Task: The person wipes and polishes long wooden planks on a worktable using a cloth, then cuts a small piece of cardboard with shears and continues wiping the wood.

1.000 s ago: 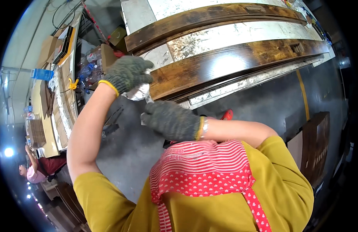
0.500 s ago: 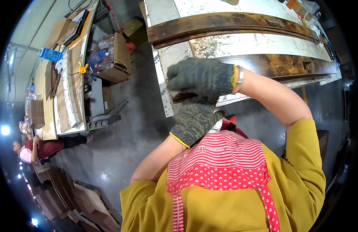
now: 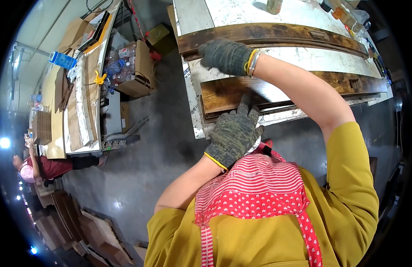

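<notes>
Dark gloves with yellow cuffs cover both hands. My left hand point(image 3: 233, 135) rests at the front edge of the nearer brown wooden board point(image 3: 221, 95), its fingers stretched out onto the wood. Above the gap between the two boards, my right hand point(image 3: 226, 57) is closed and slightly blurred, close to the left end of the farther board point(image 3: 277, 34). Whatever it may hold is hidden by the glove. Both boards have a dark, mottled finish and a rectangular slot toward the right. They lie on stacked pieces across a white, stained worktable point(image 3: 312, 58).
A jar point(image 3: 274, 6) stands on the table's far side. Leftward, a carton point(image 3: 142, 66) holds plastic bottles beside another bench with a yellow clamp point(image 3: 100, 78) and a blue container point(image 3: 62, 60). Another person point(image 3: 50, 169) is at that bench. Stacked boards point(image 3: 103, 236) lie at lower left.
My right hand has moved away from me, off the nearer board's left end, which now shows. My left hand has shifted slightly right, and its fingers have come into view.
</notes>
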Demonstrator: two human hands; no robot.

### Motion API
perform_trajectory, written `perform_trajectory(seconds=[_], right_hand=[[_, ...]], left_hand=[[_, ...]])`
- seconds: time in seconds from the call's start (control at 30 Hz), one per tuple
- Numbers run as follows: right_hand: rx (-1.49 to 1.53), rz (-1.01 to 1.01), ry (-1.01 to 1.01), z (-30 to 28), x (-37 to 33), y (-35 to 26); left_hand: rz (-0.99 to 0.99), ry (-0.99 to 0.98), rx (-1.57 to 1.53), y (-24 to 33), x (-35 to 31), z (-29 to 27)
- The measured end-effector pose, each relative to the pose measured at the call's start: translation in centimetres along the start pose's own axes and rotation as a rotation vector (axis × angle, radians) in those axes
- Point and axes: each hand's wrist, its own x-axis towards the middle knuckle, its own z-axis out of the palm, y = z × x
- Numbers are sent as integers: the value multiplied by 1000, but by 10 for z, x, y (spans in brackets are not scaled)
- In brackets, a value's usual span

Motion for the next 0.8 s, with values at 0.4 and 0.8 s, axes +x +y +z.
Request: perform_trajectory(seconds=[0.4, 0.8], right_hand=[[226, 92, 10, 5, -41, -21], [75, 315, 87, -4, -191, 61]], left_hand=[[9, -5, 71, 2, 9, -1], [129, 131, 273, 4, 10, -4]])
